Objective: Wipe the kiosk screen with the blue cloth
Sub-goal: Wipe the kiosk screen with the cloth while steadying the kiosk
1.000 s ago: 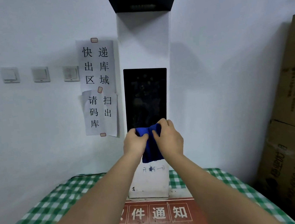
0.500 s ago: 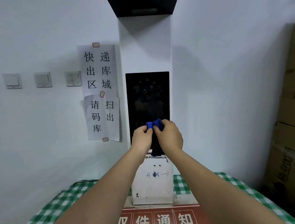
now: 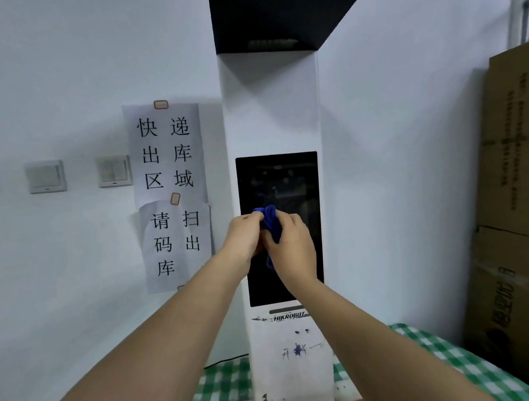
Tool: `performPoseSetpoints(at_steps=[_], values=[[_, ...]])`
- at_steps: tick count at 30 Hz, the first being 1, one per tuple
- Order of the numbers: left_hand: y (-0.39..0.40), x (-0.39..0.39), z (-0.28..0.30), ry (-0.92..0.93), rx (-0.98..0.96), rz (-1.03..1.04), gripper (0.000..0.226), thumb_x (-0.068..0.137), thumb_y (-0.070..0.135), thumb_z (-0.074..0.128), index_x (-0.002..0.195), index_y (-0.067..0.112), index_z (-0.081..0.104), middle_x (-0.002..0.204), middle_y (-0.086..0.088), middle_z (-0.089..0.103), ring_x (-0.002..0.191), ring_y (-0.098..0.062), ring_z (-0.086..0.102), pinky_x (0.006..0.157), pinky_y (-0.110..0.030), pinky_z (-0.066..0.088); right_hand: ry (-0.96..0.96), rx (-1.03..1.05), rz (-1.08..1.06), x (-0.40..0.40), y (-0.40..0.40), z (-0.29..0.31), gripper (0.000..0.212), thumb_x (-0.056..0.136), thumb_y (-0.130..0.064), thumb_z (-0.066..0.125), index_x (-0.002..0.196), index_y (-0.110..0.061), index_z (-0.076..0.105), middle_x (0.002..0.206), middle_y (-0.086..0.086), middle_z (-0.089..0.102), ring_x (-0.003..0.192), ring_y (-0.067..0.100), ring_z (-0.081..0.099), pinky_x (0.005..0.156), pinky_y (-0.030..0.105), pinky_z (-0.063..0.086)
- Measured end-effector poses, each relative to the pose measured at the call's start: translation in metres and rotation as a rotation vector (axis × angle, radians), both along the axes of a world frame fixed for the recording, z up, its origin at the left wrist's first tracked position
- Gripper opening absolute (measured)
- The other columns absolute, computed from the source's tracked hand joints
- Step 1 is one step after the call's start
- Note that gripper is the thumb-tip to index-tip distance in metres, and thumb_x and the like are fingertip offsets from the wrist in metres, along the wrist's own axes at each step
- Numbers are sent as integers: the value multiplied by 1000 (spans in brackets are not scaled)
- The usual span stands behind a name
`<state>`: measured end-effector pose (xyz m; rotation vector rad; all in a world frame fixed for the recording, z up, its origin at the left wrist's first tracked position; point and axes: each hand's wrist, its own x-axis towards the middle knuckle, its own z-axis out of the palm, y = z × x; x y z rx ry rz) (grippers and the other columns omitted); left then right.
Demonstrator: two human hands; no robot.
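A white kiosk column point(image 3: 270, 107) stands against the wall with a tall dark screen point(image 3: 279, 182) set in its front. The blue cloth point(image 3: 270, 221) is bunched between my two hands in front of the screen's middle. My left hand point(image 3: 244, 235) pinches its left side and my right hand point(image 3: 293, 246) wraps its right side. Only the top fold and a small strip below show; the rest is hidden by my fingers. Whether the cloth touches the glass I cannot tell.
Paper notices point(image 3: 172, 194) with large black characters hang left of the kiosk, beside three wall switches point(image 3: 46, 176). Stacked cardboard boxes point(image 3: 524, 203) fill the right side. A green checked tablecloth point(image 3: 438, 345) covers the surface under the kiosk.
Both hands have risen with the cloth from the screen's bottom edge to its middle. The cloth is now bunched tighter, with less of it hanging below.
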<state>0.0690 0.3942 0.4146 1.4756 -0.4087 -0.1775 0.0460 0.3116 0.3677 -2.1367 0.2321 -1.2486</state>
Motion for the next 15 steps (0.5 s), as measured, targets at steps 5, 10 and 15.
performPoseSetpoints(at_steps=[5,10,15], values=[[-1,19,10,-24,-52,-60,29,94,17,39,106,14,65,106,-10,70,99,-25,66,89,-37,54,-109,271,98,11,-5,18,24,90,-26,60,114,-25,56,103,-10,64,93,7,61,78,24,52],[-7,28,12,28,-132,-127,33,93,17,39,119,9,58,110,-13,69,97,-23,67,81,-32,56,-110,162,84,28,-18,26,23,86,-25,64,108,-26,57,105,-8,58,97,11,58,84,30,50],[-9,38,22,31,-142,-142,32,92,19,36,107,11,63,104,-14,69,90,-24,65,79,-32,55,37,11,261,31,-40,43,31,82,-21,67,104,-29,47,117,-3,51,89,6,56,73,22,49]])
